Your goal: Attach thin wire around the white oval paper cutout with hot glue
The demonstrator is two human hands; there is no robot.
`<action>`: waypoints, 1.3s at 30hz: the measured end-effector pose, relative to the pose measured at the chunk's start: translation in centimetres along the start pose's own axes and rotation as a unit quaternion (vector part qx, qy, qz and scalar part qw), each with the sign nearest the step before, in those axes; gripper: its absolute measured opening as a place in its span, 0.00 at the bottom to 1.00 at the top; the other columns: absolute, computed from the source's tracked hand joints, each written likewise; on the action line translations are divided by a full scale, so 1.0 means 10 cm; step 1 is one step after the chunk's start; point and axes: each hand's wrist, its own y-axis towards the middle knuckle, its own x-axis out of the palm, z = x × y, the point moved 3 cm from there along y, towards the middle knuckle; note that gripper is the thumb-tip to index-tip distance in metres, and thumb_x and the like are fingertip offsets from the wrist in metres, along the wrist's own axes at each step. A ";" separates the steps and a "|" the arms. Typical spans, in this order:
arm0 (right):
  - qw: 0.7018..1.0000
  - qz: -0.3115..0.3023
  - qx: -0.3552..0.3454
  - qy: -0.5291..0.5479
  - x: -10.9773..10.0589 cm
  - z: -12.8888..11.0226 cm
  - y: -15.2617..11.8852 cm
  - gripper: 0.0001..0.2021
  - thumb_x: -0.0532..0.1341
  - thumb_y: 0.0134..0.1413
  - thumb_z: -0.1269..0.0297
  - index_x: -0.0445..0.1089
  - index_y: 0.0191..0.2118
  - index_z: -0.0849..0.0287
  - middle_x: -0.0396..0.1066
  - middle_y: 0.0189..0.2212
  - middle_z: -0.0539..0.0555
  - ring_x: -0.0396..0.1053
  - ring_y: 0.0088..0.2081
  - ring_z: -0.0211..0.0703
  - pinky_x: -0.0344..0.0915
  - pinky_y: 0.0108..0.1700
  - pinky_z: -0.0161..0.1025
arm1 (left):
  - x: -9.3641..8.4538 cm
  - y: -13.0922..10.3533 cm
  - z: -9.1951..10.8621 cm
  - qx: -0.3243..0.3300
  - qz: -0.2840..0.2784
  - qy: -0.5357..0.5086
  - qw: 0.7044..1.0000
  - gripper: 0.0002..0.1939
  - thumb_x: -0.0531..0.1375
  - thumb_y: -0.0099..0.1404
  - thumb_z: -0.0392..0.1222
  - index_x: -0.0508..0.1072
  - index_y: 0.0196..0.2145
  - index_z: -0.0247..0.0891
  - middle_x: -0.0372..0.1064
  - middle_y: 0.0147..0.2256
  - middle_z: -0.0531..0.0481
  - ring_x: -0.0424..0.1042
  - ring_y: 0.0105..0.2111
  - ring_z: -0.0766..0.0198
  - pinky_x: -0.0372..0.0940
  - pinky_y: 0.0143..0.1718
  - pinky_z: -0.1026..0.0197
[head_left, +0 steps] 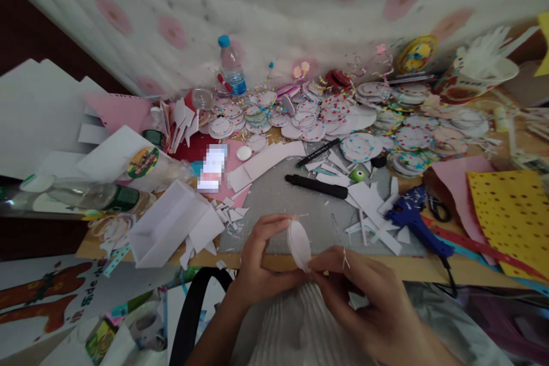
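Note:
A small white paper disc (299, 245), seemingly of stacked layers, is tilted on its edge above the table's front edge. My left hand (257, 263) grips it from the left, fingers at the top and thumb below. At its lower right rim, the thumb and forefinger of my right hand (364, 297) pinch together. A thin pale strand shows over my right forefinger; whether it is held cannot be told. Beyond my hands lies a grey cutting mat (270, 206) bearing a black cylindrical tool (316, 186), a black pen (318, 153) and white paper offcuts (371, 206).
Stacked decorated paper discs (304, 117) line the back with a water bottle (234, 68). To the left are a white open box (167, 226), a lit phone (212, 168) and a lying bottle (94, 195). A blue glue gun (418, 220), scissors (440, 206) and yellow dotted sheet (510, 217) lie right.

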 end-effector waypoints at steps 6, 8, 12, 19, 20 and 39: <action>1.000 0.008 -0.004 0.022 0.01 0.00 0.02 0.13 0.55 0.56 0.79 0.64 0.43 0.55 0.67 0.32 0.52 0.63 0.25 0.34 0.61 0.25 0.31 | 0.00 0.00 -0.04 -0.011 0.024 -0.024 0.999 0.40 0.73 0.45 0.38 0.63 0.55 0.42 0.63 0.50 0.40 0.67 0.50 0.49 0.64 0.51 0.45; 0.999 0.004 -0.005 0.034 0.01 0.01 0.04 0.14 0.54 0.57 0.80 0.65 0.44 0.55 0.67 0.34 0.54 0.64 0.27 0.35 0.63 0.26 0.31 | 0.01 0.00 -0.04 -0.015 0.030 -0.033 0.999 0.40 0.73 0.45 0.39 0.63 0.54 0.42 0.63 0.50 0.41 0.67 0.50 0.50 0.64 0.51 0.46; 0.999 0.001 -0.010 0.043 0.03 0.01 0.06 0.15 0.54 0.57 0.80 0.65 0.45 0.54 0.66 0.36 0.54 0.66 0.29 0.35 0.63 0.27 0.31 | 0.03 0.00 -0.05 -0.036 0.042 -0.051 0.997 0.41 0.74 0.43 0.40 0.64 0.54 0.43 0.63 0.50 0.41 0.67 0.50 0.50 0.65 0.51 0.48; 0.999 0.013 -0.002 0.043 0.02 -0.01 0.04 0.14 0.55 0.56 0.80 0.64 0.45 0.56 0.65 0.33 0.52 0.63 0.26 0.33 0.62 0.26 0.30 | 0.03 0.01 -0.02 -0.028 0.053 -0.076 0.995 0.41 0.73 0.44 0.38 0.62 0.55 0.43 0.63 0.51 0.41 0.68 0.51 0.50 0.65 0.52 0.48; 0.999 0.020 -0.002 0.043 0.02 -0.01 0.04 0.14 0.55 0.56 0.80 0.63 0.45 0.56 0.65 0.34 0.52 0.63 0.27 0.34 0.62 0.26 0.31 | 0.03 0.02 -0.01 -0.024 0.053 -0.074 0.996 0.40 0.73 0.45 0.38 0.62 0.55 0.43 0.62 0.52 0.40 0.68 0.51 0.49 0.64 0.52 0.47; 0.980 0.182 -0.055 -0.065 -0.37 0.19 0.11 0.11 0.52 0.59 0.67 0.67 0.46 0.56 0.66 0.43 0.58 0.66 0.45 0.52 0.61 0.44 0.48 | -0.21 0.12 0.26 0.110 -0.044 0.154 0.981 0.40 0.67 0.53 0.30 0.57 0.60 0.43 0.63 0.54 0.39 0.67 0.53 0.51 0.66 0.51 0.48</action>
